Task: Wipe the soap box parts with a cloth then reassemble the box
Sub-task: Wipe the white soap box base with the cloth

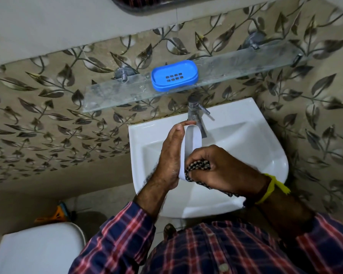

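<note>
Where left grip (171, 155) cups, white lid (192, 141).

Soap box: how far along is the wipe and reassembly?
Mid-job. Done: cannot tell; the blue tray sits alone on the glass shelf, wiped or not is not visible. In hand: the left hand holds the white part over the sink while the right hand rubs it with the checked cloth. Left: reassembly, since the parts are apart.
</note>
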The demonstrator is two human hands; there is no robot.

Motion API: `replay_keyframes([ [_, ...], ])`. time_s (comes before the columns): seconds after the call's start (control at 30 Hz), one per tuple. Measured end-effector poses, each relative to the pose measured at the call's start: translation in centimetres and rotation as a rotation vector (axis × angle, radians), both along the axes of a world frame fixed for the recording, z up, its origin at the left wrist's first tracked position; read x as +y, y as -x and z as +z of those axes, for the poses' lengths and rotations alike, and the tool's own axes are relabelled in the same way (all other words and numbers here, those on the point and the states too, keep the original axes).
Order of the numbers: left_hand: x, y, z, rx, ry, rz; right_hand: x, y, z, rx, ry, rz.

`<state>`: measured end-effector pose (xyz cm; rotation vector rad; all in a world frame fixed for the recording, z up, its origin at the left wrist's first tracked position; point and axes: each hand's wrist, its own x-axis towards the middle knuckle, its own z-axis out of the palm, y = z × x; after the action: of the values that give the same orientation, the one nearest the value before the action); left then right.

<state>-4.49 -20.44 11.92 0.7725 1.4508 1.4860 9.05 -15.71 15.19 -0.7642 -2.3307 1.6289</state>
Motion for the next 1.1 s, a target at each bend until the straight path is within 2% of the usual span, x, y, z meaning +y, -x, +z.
replay_keyframes([
  [0.1, 0.2, 0.5, 0.0, -0.038, 0.019, 0.001, -0.1, 0.2, 0.0, 0.076, -0.070, 0.022],
  [0.17, 0.4, 1.1, 0.3, -0.052, 0.073, 0.047, -0.1, 0.1, -0.5, 0.057, -0.121, 0.081],
  [0.23, 0.5, 1.4, 0.9, -0.193, 0.178, 0.109, -0.5, 0.0, -1.4, -0.020, -0.308, 0.046],
  [0.3, 0.8, 1.3, 0.8, -0.291, 0.288, 0.117, -1.4, 0.1, -2.0, -0.008, -0.489, -0.062],
  [0.33, 0.9, 1.2, 0.5, -0.328, 0.331, 0.114, -1.6, 0.1, -2.3, 0.038, -0.496, -0.103],
  [0.4, 0.9, 1.0, 0.2, -0.398, 0.363, 0.102, -1.4, 0.1, -2.9, 0.123, -0.384, -0.167],
  [0.47, 0.2, 0.2, -0.5, -0.187, 0.298, 0.085, -0.3, -0.2, -3.1, 0.184, -0.199, -0.267],
  [0.57, -1.7, -0.8, -2.6, 0.493, -0.085, -0.033, 1.6, -0.5, -2.9, 0.271, 0.191, -0.421],
  [0.6, -2.1, -1.0, -3.6, 0.641, -0.206, -0.101, 1.9, -0.5, -2.9, 0.299, 0.333, -0.436],
  [0.67, -2.2, -1.1, -4.7, 0.716, -0.337, -0.139, 2.2, -0.2, -3.0, 0.338, 0.538, -0.418],
  [0.8, -0.9, -0.7, -4.3, 0.610, -0.354, -0.041, 1.6, 0.9, -2.9, 0.367, 0.606, -0.455],
  [0.93, -0.9, -0.1, -3.5, 0.451, -0.310, -0.014, 0.7, 1.3, -2.9, 0.354, 0.488, -0.394],
  [1.1, 0.0, -0.1, -2.0, 0.263, -0.161, 0.027, 1.3, 1.5, -1.7, 0.330, 0.357, -0.346],
])
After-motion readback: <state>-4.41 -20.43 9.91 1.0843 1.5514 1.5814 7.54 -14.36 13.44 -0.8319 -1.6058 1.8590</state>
